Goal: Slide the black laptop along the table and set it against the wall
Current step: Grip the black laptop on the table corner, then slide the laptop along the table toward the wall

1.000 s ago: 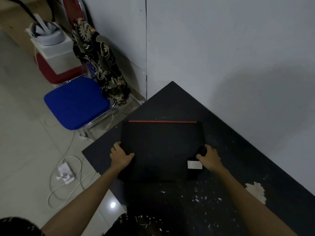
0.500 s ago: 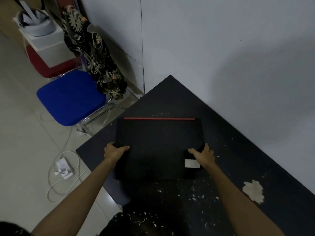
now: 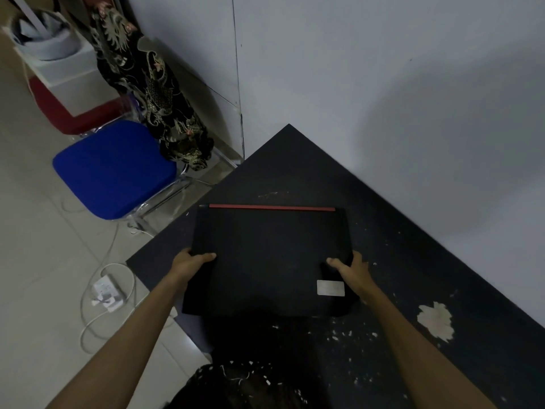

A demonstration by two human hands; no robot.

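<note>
We are observing a black laptop [image 3: 268,258], closed, lying flat on the table [image 3: 413,261]. Its lid is showing a matte black face with a thin red strip [image 3: 272,207] running along the far edge and a small pale rectangular label [image 3: 330,288] sitting near the near right corner. The near left corner is overhanging the table's left edge. The table is showing a dark top, scuffed with pale flecks and one pale chipped patch. The wall [image 3: 383,84] is standing pale grey along the table's right side; the laptop is lying apart from it, with bare tabletop showing between.
</note>
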